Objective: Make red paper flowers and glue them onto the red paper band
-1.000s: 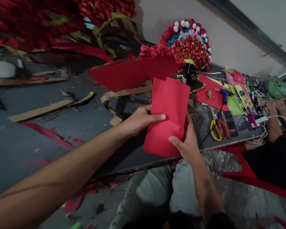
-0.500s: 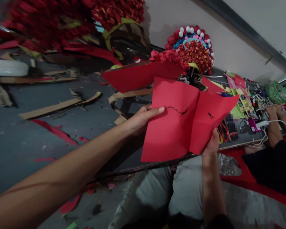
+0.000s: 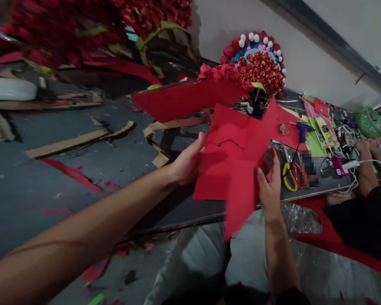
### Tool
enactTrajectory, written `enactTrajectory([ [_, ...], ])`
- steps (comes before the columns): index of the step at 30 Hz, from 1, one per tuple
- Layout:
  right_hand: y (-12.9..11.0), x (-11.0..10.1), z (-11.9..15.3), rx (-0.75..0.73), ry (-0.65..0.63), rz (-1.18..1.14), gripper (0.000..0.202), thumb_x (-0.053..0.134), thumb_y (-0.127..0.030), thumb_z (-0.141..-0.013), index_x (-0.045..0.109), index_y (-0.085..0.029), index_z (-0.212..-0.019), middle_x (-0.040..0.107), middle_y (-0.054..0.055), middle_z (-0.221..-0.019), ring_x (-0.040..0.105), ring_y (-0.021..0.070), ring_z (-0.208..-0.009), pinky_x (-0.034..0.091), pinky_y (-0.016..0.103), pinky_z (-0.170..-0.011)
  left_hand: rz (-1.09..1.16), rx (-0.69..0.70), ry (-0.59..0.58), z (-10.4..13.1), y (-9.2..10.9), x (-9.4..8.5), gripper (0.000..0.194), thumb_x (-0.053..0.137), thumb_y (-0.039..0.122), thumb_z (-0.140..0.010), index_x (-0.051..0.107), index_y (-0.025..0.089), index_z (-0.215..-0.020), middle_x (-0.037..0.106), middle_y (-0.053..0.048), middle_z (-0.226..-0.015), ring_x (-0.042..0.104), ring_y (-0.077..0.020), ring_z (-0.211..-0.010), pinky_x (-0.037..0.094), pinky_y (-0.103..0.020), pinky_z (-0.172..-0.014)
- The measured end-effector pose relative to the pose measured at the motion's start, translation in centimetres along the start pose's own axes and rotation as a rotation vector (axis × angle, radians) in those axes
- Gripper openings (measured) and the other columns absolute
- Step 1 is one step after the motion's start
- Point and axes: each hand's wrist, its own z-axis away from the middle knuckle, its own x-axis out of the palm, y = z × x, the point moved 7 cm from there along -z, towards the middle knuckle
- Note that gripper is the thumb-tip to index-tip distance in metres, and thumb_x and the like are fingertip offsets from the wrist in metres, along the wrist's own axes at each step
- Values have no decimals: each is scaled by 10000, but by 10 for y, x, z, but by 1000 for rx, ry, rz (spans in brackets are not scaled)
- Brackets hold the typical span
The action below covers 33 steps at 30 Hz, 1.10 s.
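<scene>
A creased red paper sheet (image 3: 216, 173) with a wavy dark line on it is held up above the table's front edge. Its right part, blurred, is folded over toward the left. My left hand (image 3: 189, 163) holds the sheet at its left edge, with the thumb raised beside it and the fingers partly hidden behind. At the right edge is my right hand (image 3: 269, 184), thumb and fingers apart, close to the folded part; whether it touches the paper is unclear.
Cardboard strips (image 3: 70, 144) and red scraps litter the dark table (image 3: 15, 182). Behind the sheet lies a red panel (image 3: 184, 99). Scissors (image 3: 290, 176), a blue glue gun (image 3: 303, 130) and a green basket (image 3: 371, 123) are on the right, near another person's hands (image 3: 366, 148).
The sheet's right part has swung leftward over the rest, covering its short dark mark. My right hand has moved left and opened; my left thumb has come off the paper's face.
</scene>
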Motion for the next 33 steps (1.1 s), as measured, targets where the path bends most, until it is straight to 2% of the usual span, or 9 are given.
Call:
enactTrajectory([
  [2,1,2,-2,-8,11,-16,755,700,-344,-709,326,-302,-1364,323,73,-1492,470,213,-1257,385,441,-1053,-13,8,2,0,1,-1,837,588,839,-476,649,192,-1003,712,-76,-951,584,-349,-1087,510,-405,-872],
  [5,8,-1,-7,54,18,-55,748,723,-297,-681,363,-273,-1337,522,92,-1340,580,199,-1118,438,437,-1004,-90,6,93,-1,2,-7,745,659,743,-522,647,187,-1017,709,-93,-978,627,-331,-1009,535,-390,-826],
  [9,17,-8,-12,139,5,-96,431,702,-300,-699,581,-217,-1104,697,49,-1044,643,175,-960,484,382,-938,-255,-16,216,-2,4,-16,502,802,426,-539,657,174,-948,718,-70,-931,675,-251,-825,556,-335,-736],
  [12,22,-11,-13,194,-21,-109,279,698,-310,-702,641,-213,-957,723,22,-950,658,152,-845,516,318,-844,-323,-14,185,-4,4,-15,373,801,354,-558,659,164,-846,718,-40,-840,664,-198,-719,553,-302,-680],
  [15,26,-10,-14,230,-89,-135,235,697,-299,-703,653,-222,-921,727,0,-883,652,133,-786,514,270,-781,-348,8,186,-4,5,-15,312,798,326,-563,656,175,-796,710,-18,-787,647,-173,-665,542,-267,-622],
  [18,27,-12,-15,216,-112,-169,209,686,-269,-706,661,-230,-909,724,-11,-885,648,128,-809,496,256,-794,-342,20,198,-5,6,-16,293,796,318,-566,655,183,-785,706,-14,-774,641,-169,-640,534,-257,-590],
  [24,30,-18,-19,219,-29,-257,182,685,-252,-693,677,-243,-874,725,-45,-878,642,111,-806,471,248,-832,-293,64,205,-5,11,-14,287,795,297,-555,656,192,-783,703,-12,-747,649,-178,-666,537,-263,-621],
  [28,33,-12,-15,286,-13,-313,260,686,-277,-680,676,-237,-936,723,-20,-984,647,137,-897,463,286,-895,-253,-41,263,-3,4,-18,267,804,293,-528,670,197,-739,711,-16,-741,646,-181,-619,528,-256,-566],
  [33,33,-9,-12,308,-40,-340,286,697,-282,-671,677,-238,-953,721,-10,-1007,645,144,-929,466,283,-894,-229,-128,259,-2,-3,-19,281,823,302,-496,668,201,-707,698,-5,-671,632,-180,-550,522,-261,-514],
])
